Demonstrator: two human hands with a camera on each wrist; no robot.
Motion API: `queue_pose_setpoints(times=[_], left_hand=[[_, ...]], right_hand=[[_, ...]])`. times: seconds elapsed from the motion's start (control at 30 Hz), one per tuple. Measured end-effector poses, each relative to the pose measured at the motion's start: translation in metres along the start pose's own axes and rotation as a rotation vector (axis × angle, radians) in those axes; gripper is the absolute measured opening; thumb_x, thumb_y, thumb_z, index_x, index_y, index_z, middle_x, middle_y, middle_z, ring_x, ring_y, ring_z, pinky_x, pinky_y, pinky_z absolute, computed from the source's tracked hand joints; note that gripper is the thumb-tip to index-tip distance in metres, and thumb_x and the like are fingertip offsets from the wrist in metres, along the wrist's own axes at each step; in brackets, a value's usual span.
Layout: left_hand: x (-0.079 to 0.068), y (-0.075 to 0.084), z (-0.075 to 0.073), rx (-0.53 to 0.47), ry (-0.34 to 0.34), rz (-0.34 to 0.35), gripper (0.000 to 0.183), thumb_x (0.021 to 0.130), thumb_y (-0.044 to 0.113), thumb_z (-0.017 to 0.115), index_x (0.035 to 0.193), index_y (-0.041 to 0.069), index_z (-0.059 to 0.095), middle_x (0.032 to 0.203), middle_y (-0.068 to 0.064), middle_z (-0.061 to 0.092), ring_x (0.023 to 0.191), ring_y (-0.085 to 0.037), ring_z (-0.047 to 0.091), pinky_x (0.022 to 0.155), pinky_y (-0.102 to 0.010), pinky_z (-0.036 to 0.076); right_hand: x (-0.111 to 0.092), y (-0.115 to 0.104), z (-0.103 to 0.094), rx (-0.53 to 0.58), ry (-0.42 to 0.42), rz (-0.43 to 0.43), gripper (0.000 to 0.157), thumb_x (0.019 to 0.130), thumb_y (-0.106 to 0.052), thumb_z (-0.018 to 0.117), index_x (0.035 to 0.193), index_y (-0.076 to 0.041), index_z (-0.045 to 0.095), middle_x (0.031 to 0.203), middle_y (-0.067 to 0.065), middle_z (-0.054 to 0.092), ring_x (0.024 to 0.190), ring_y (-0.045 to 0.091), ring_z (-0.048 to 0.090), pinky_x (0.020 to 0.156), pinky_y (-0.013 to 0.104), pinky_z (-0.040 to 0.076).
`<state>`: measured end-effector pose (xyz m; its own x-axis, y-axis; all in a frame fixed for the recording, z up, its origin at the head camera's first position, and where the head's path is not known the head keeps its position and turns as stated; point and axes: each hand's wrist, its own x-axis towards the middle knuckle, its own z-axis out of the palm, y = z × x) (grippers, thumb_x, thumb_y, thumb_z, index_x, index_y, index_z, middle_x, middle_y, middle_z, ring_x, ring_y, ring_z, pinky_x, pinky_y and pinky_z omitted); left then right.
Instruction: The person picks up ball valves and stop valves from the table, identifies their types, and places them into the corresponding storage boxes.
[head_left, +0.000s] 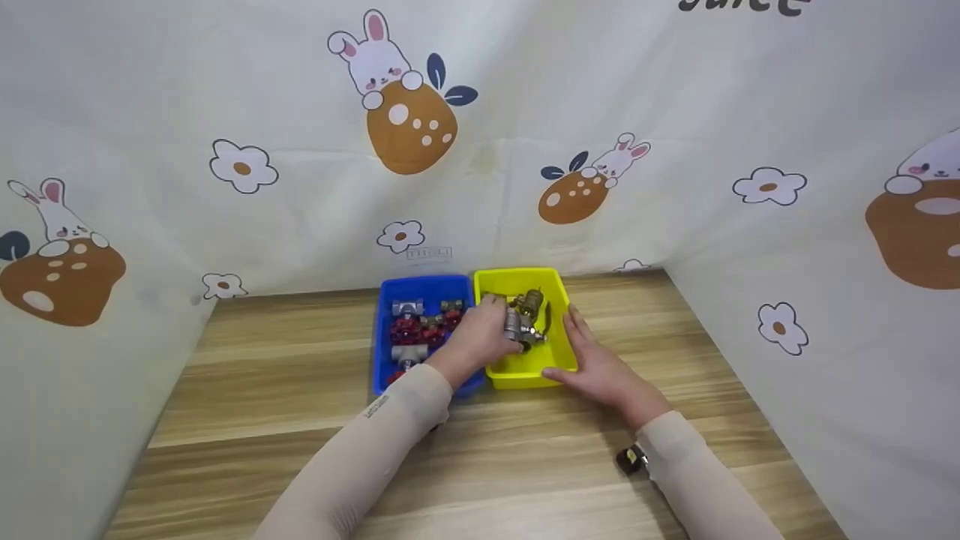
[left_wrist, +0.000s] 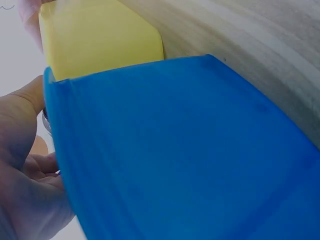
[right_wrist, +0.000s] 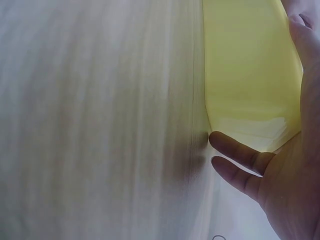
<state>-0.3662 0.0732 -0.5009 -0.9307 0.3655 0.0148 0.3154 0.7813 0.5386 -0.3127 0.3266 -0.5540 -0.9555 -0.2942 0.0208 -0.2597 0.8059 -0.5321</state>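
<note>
My left hand (head_left: 477,334) reaches over the shared side of two bins into the yellow bin (head_left: 525,381), its thumb and fingers gripping a silver metal valve (head_left: 513,324). The left wrist view shows only a sliver of it behind the blue bin wall (left_wrist: 150,150). Close to that valve in the yellow bin lie a brass valve (head_left: 532,301) and a fitting with a small lever (head_left: 547,319). My right hand (head_left: 600,367) rests against the yellow bin's right side, fingers extended along the outer wall and thumb at the front rim.
The blue bin (head_left: 377,337) stands directly left of the yellow one, holding several metal valves with red handwheels (head_left: 406,330). Both stand on a wood-grain table (head_left: 300,420) near the back, before a patterned cloth (head_left: 315,210) that also rises at both sides.
</note>
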Motion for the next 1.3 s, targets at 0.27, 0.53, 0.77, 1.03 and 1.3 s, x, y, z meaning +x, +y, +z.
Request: queue_pose_setpoints(times=[0.27, 0.53, 0.77, 1.03, 1.3], left_hand=[[0.007, 0.000, -0.002, 0.117, -0.012, 0.015, 0.074, 0.091, 0.029, 0.095, 0.150, 0.000, 0.060, 0.142, -0.016, 0.063, 0.120, -0.030, 0.067, 0.113, -0.045, 0.055], [0.007, -0.003, -0.003, 0.212, 0.002, 0.064, 0.070, 0.090, 0.031, 0.096, 0.144, 0.000, 0.065, 0.134, -0.013, 0.070, 0.120, -0.031, 0.070, 0.113, -0.045, 0.055], [0.008, -0.007, 0.001, 0.224, 0.010, 0.078, 0.066, 0.088, 0.031, 0.097, 0.141, 0.002, 0.069, 0.136, -0.013, 0.071, 0.122, -0.031, 0.070, 0.114, -0.046, 0.054], [0.011, -0.008, 0.004, 0.298, 0.012, 0.098, 0.075, 0.090, 0.040, 0.095, 0.149, 0.003, 0.066, 0.140, -0.014, 0.073, 0.131, -0.033, 0.067, 0.116, -0.047, 0.052], [0.013, -0.007, 0.000, 0.426, -0.033, 0.125, 0.080, 0.088, 0.051, 0.094, 0.146, 0.002, 0.066, 0.135, -0.013, 0.074, 0.139, -0.036, 0.059, 0.123, -0.049, 0.044]], right_hand=[[0.001, 0.001, 0.000, -0.001, 0.005, -0.011, 0.118, 0.099, -0.064, 0.075, 0.178, -0.010, 0.007, 0.185, -0.001, -0.012, 0.155, 0.055, 0.039, 0.122, 0.066, 0.039], [0.002, 0.001, 0.001, 0.010, 0.014, -0.008, 0.118, 0.098, -0.064, 0.076, 0.178, -0.010, 0.008, 0.185, -0.001, -0.011, 0.153, 0.056, 0.041, 0.121, 0.066, 0.040], [0.003, 0.003, 0.002, -0.002, 0.011, -0.005, 0.119, 0.098, -0.065, 0.076, 0.178, -0.010, 0.007, 0.185, 0.000, -0.012, 0.153, 0.057, 0.041, 0.120, 0.067, 0.040], [0.002, 0.003, 0.003, -0.014, 0.005, -0.006, 0.120, 0.098, -0.066, 0.075, 0.179, -0.011, 0.006, 0.184, -0.003, -0.015, 0.157, 0.054, 0.036, 0.123, 0.065, 0.036], [0.001, 0.002, 0.001, -0.001, 0.008, -0.030, 0.119, 0.099, -0.067, 0.074, 0.178, -0.008, 0.007, 0.185, 0.001, -0.012, 0.156, 0.055, 0.037, 0.123, 0.065, 0.036]])
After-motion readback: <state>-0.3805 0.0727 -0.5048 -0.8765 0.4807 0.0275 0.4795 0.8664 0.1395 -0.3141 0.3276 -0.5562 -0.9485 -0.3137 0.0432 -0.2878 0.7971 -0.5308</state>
